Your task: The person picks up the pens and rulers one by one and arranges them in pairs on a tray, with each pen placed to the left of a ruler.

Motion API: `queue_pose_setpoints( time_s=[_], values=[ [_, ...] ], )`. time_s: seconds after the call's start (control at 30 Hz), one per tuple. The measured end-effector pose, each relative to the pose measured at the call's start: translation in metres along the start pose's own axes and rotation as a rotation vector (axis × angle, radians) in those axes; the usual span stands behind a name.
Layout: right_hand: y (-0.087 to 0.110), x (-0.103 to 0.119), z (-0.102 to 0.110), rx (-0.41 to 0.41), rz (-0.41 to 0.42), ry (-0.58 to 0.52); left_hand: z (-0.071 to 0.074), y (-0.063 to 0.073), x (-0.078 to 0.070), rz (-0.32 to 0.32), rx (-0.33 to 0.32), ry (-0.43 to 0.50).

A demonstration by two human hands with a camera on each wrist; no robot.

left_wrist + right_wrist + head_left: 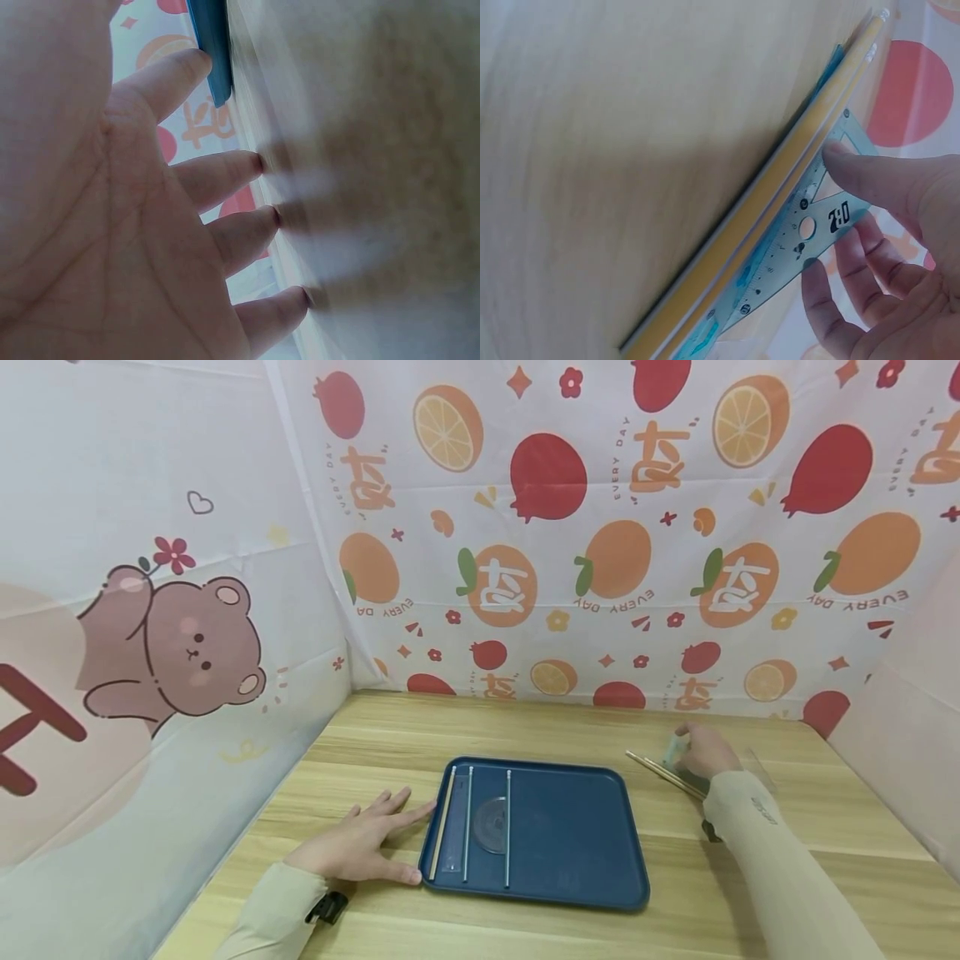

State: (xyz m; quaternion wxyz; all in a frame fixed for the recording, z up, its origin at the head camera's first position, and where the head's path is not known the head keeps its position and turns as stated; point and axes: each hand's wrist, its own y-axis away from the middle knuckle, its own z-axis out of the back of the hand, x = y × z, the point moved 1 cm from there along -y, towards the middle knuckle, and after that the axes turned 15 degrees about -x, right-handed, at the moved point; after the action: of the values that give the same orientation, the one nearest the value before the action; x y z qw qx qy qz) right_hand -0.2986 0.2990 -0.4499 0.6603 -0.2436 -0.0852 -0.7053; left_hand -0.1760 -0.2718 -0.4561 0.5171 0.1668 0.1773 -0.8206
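My left hand (360, 843) lies with spread fingers at the left edge of a dark blue tray (573, 835), thumb and index finger touching its rim. In the left wrist view, the other fingertips (251, 161) rest on the table. To the right of the tray, my right hand (708, 753) pinches a pale green triangular set square (784, 259) between thumb and fingers. Beside it lie yellow pencils (780, 180) with white ends, over some blue see-through pieces whose shape is partly hidden. Inside the tray are a yellow pencil (442, 827) and two bluish pencils (508, 843).
The tray also holds a clear ruler (453, 839) and a clear rounded protractor (489, 825), partly crossed by a bluish pencil. A transparent flat piece (761, 768) shows right of my right hand. Behind the wooden table (540, 935) hangs a fruit-print cloth (555, 568).
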Motion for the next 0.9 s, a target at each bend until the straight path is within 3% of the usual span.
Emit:
queue_pose_setpoints(
  time_s=[0.53, 0.9],
  values=[
    [0.001, -0.011, -0.001, -0.057, 0.079, 0.007, 0.001, 0.001, 0.000, 0.000, 0.004, -0.001],
    [0.005, -0.012, 0.007, -0.028, 0.090, 0.002, 0.001, 0.002, -0.001, -0.011, 0.005, -0.006]
  ],
)
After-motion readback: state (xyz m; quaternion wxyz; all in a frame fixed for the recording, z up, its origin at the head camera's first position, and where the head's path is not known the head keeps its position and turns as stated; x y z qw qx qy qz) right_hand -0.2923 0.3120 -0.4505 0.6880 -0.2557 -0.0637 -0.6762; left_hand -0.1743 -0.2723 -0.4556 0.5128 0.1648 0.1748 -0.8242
